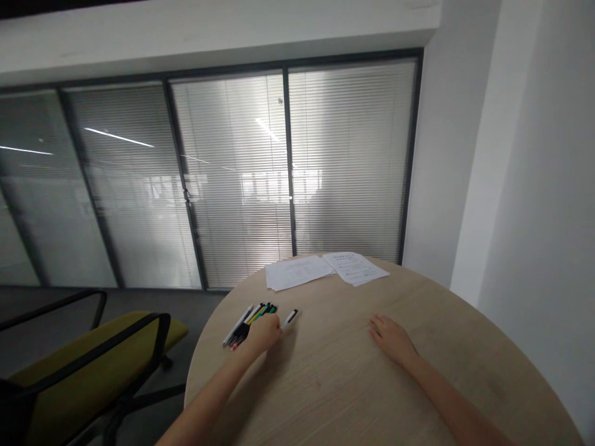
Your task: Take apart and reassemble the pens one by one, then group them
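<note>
My left hand (266,332) is closed on a white pen (290,318) with a dark end, which sticks out past the fingers to the right, above the table. Just left of that hand lies a bundle of pens (242,324) in white, black, yellow and green, partly hidden behind the hand. My right hand (392,339) rests on the bare wood to the right, fingers stretched out and a little apart, holding nothing.
The round wooden table (334,384) carries printed paper sheets (297,272) near its far edge. A chair with a yellow-green seat (102,353) and black armrests stands at the left. Glass partitions with blinds (348,161) rise behind, and a white wall (534,217) is close on the right.
</note>
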`<state>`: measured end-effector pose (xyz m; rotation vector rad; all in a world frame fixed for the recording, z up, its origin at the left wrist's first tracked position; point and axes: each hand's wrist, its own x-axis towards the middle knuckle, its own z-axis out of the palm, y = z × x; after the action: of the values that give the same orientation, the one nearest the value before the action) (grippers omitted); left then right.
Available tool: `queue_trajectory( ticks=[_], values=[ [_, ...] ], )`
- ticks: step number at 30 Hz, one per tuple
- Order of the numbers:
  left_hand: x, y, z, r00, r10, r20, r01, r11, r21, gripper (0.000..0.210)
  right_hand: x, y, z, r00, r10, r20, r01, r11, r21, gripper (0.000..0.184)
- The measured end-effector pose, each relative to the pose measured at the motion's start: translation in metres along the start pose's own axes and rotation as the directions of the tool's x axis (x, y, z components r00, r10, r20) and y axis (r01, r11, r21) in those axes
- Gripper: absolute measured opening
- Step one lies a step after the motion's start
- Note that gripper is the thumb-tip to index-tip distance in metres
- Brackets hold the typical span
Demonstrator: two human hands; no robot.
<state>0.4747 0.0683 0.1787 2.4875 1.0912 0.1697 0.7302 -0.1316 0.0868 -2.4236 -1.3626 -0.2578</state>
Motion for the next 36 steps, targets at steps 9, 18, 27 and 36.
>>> queue_trajectory(
  ticks=[9,18,27,36],
  values=[
    [0.018,0.055,0.027,0.982,0.116,0.146,0.004,0.769,-0.639,0.019,-0.001,-0.008,-0.014,1.000,-0.020,-0.014,0.022,0.988,0.155,0.033],
    [0.028,0.082,0.080,0.967,0.163,0.194,0.124,0.362,-0.924,0.018,-0.004,-0.049,-0.017,0.996,-0.089,0.007,0.072,0.853,0.518,0.046],
    [0.030,0.080,0.093,0.972,0.172,0.163,0.122,0.225,-0.967,0.011,0.002,-0.041,-0.008,0.990,-0.099,0.101,-0.003,0.699,0.715,0.037],
    [0.038,0.064,0.081,0.963,0.207,0.174,0.105,0.307,-0.946,0.018,0.003,-0.034,-0.010,0.990,0.022,0.138,-0.121,0.625,0.771,0.035]
  ],
)
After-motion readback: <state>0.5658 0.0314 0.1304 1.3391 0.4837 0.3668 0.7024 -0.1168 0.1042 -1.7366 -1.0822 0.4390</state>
